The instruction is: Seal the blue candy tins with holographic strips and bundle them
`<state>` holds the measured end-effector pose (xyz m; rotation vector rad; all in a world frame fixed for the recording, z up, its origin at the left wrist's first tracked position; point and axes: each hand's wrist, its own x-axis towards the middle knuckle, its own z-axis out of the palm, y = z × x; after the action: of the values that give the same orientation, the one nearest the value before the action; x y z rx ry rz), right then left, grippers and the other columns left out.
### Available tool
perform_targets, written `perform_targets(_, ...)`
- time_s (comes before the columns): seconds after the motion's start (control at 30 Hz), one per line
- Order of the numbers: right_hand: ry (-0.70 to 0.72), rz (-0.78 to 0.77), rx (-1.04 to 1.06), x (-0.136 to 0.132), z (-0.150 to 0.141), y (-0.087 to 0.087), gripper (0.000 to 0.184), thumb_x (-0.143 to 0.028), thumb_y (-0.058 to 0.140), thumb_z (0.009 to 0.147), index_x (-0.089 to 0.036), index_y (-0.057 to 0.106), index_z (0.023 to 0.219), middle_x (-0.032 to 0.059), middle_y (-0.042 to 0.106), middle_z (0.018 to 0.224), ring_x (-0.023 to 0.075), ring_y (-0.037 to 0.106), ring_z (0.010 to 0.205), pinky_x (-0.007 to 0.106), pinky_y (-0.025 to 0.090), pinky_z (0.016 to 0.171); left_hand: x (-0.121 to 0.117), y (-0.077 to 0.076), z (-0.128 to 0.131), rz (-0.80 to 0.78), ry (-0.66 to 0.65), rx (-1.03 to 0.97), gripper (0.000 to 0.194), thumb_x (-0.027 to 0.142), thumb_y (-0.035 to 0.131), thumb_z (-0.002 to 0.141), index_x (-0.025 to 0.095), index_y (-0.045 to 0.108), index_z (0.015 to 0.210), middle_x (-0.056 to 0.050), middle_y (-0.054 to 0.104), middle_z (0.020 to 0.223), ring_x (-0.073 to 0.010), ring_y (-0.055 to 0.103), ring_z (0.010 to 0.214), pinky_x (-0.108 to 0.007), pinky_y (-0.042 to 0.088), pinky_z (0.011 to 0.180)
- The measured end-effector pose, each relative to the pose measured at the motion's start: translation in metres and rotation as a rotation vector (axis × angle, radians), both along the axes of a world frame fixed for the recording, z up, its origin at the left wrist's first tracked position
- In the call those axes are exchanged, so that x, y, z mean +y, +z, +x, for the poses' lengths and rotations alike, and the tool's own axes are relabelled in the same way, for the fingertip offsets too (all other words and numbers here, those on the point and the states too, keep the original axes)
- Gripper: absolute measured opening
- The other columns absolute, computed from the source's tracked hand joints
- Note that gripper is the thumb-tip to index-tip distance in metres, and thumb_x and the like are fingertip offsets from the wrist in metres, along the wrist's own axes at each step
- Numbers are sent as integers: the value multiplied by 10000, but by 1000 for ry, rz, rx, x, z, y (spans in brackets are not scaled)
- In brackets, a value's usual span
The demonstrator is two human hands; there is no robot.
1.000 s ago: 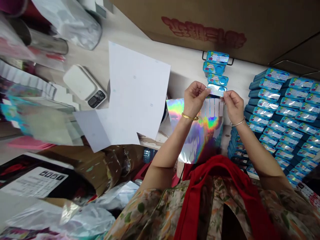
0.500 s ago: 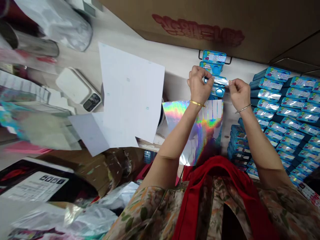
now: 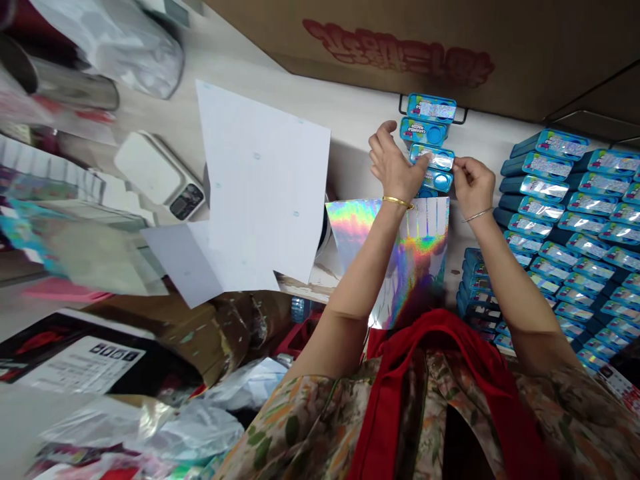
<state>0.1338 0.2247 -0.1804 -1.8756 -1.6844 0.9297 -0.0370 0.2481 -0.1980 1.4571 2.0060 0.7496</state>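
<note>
My left hand (image 3: pixel 399 168) rests its thumb on a shiny holographic sticker strip (image 3: pixel 441 160), its other fingers spread to the left. The strip lies along the face of a small blue box (image 3: pixel 416 151) in a short row. At the strip's right end, my right hand (image 3: pixel 475 188) has thumb and forefinger pinched together, touching the end. Above these is a blue box with a round mark (image 3: pixel 425 131), and a further one with a strip on it (image 3: pixel 431 108). A rainbow sticker sheet (image 3: pixel 425 250) lies below my left hand.
Stacked blue boxes (image 3: pixel 540 207) with shiny strips fill the right side. A large cardboard box (image 3: pixel 400 27) stands along the back. Left of my arms lie white sheets (image 3: pixel 265 193), a white scale (image 3: pixel 150 170) and plastic bags (image 3: pixel 115 47).
The strip was stretched between both hands above the box; now it lies on the box face. My left fingers have spread from a pinch, with the thumb on the strip.
</note>
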Motion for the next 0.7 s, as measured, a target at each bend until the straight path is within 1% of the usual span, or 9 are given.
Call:
perform_targets(0.1,200,-86,-272,7,11,19,360,-301,400,1044,-180,739,1047,98,700,909,257,631,970,448,450,951,3,5,-6,13,-45,-37,657,498,764,873,316,413,1397,-157,536,1438,-384,480,1384,-556,453,1051)
perform_targets(0.17,249,-129,-420,6,16,35,367,-231,394,1026,-157,730,1155,131,720,1006,280,635,1012,474,433,972,-2,18,-21,42,-154,-14,529,491,672,946,311,444,1389,-137,590,1378,-324,561,1300,-502,477,1035)
perform_targets(0.23,228,-71,-481,-3,12,49,432,-251,337,1051,-149,654,1326,164,696,1134,307,623,1091,482,428,974,-15,36,-43,67,-299,39,352,445,533,1029,291,506,1344,-106,652,1268,-259,633,1175,-453,493,1008)
perform_targets(0.27,225,-19,-472,-10,6,55,460,-286,300,1069,-158,615,1378,171,676,1176,316,609,1129,481,427,974,-23,44,-55,74,-366,78,298,417,473,1054,277,544,1307,-95,674,1214,-243,650,1126,-444,493,996)
perform_targets(0.33,288,63,-396,-27,-13,62,485,-348,249,1086,-188,609,1369,161,656,1171,319,585,1153,469,426,968,-40,59,-75,75,-472,187,286,393,419,1070,248,608,1227,-92,702,1145,-247,656,1075,-450,484,974)
perform_targets(0.4,389,93,-301,-42,-37,60,467,-350,250,1087,-208,639,1302,142,660,1118,304,578,1116,450,429,952,-55,67,-87,62,-545,299,304,405,431,1061,227,644,1185,-104,716,1126,-272,644,1051,-463,469,945)
perform_targets(0.5,456,86,-227,-54,-65,47,427,-271,270,1076,-198,654,1249,136,670,1097,285,572,1069,432,434,933,-67,66,-87,45,-637,396,340,417,420,1062,211,674,1154,-117,724,1085,-289,623,1011,-464,439,902)
perform_targets(0.57,445,63,-228,-55,-73,38,416,-224,275,1066,-183,652,1237,145,669,1124,288,567,1077,438,433,941,-70,60,-82,52,-661,420,366,401,378,1075,212,690,1112,-114,724,1046,-286,611,990,-462,416,890)
perform_targets(0.7,408,45,-221,-51,-72,30,394,-228,274,1070,-184,637,1216,148,656,1143,288,560,1097,446,432,964,-73,51,-75,66,-624,438,363,353,359,1083,227,700,1074,-100,729,1048,-275,598,964,-463,399,877)
